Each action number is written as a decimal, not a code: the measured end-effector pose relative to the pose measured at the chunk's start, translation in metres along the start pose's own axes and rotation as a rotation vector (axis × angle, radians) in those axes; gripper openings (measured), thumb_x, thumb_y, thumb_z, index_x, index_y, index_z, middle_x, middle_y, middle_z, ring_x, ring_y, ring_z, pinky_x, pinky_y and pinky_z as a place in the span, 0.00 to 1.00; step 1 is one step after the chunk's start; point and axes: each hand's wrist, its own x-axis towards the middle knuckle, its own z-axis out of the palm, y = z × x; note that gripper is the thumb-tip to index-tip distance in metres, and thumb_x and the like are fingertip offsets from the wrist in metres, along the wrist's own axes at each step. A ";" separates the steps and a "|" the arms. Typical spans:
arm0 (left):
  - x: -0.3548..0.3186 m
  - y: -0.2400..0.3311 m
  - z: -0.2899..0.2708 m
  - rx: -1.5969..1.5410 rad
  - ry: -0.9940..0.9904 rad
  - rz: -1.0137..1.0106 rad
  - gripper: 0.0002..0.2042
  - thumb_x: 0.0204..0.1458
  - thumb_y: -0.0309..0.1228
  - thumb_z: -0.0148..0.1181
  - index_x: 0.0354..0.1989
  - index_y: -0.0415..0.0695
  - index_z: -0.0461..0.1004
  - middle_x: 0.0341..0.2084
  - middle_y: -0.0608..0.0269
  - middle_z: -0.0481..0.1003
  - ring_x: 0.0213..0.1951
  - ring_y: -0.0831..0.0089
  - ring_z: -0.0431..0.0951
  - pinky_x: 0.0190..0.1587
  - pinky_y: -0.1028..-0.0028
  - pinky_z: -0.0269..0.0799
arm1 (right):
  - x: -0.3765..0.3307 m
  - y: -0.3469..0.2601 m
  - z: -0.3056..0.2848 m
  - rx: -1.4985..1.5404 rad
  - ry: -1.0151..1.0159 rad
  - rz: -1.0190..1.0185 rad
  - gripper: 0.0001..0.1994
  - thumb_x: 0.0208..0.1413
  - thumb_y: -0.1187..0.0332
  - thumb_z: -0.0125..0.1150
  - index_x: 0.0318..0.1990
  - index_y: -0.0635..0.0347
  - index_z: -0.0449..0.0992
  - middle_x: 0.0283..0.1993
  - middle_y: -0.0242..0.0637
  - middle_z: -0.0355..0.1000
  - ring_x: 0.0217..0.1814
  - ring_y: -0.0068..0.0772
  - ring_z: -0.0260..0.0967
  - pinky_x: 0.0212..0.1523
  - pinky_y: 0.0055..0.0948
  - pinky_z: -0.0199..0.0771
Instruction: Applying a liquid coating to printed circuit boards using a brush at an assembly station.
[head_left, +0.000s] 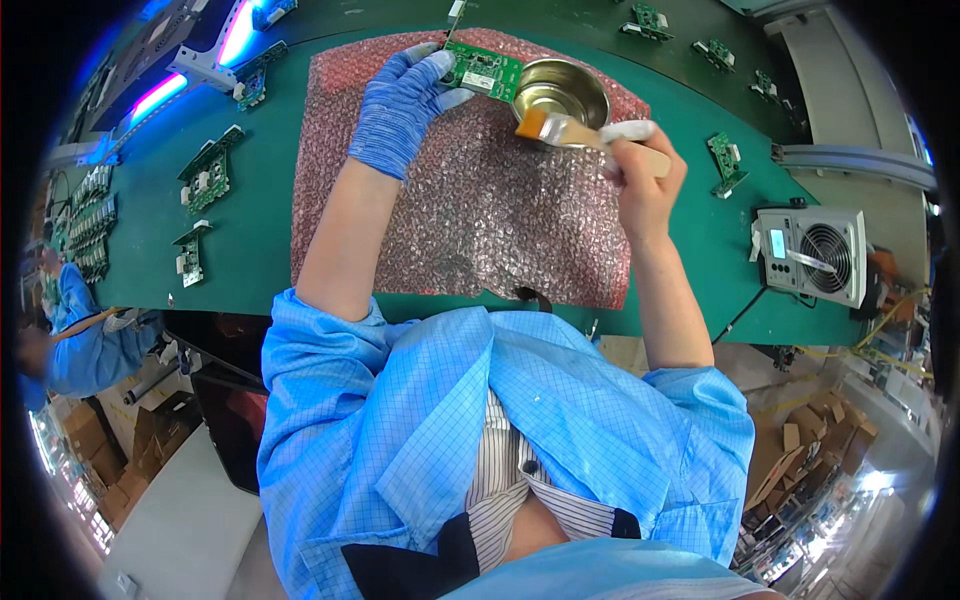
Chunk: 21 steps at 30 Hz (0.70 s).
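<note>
Here, left grip (pixel 402 112) pinches circuit board (pixel 488 72), right grip (pixel 645 185) clasps brush (pixel 572 133), bowl (pixel 575 85) between, fan unit (pixel 812 255) rightward

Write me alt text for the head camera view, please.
A person's gloved left hand holds a green circuit board beside a round metal bowl, while the right hand grips a flat brush, bristles by the bowl's near side. Reddish bubble wrap covers part of the green table, with more circuit boards around it.
</note>
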 end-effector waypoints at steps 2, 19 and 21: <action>0.010 0.003 -0.004 -0.022 0.006 -0.015 0.11 0.44 0.26 0.55 0.37 0.38 0.66 0.30 0.57 0.71 0.31 0.68 0.74 0.30 0.72 0.76 | 0.009 0.000 -0.007 -0.054 0.167 -0.153 0.05 0.46 0.75 0.49 0.29 0.66 0.71 0.20 0.29 0.64 0.17 0.14 0.57 0.17 0.15 0.56; 0.165 0.032 -0.113 0.083 0.490 0.139 0.13 0.39 0.26 0.60 0.33 0.36 0.67 0.27 0.54 0.68 0.26 0.67 0.71 0.26 0.74 0.75 | 0.202 0.079 -0.055 -0.872 0.142 -0.290 0.14 0.42 0.62 0.60 0.37 0.54 0.69 0.28 0.36 0.71 0.30 0.28 0.69 0.32 0.26 0.66; 0.164 0.036 -0.123 -0.016 0.509 0.210 0.11 0.43 0.23 0.53 0.36 0.36 0.65 0.30 0.53 0.68 0.30 0.66 0.72 0.30 0.70 0.75 | 0.235 0.098 -0.054 -0.946 0.119 -0.333 0.14 0.41 0.62 0.60 0.36 0.53 0.69 0.27 0.38 0.71 0.30 0.35 0.69 0.31 0.30 0.67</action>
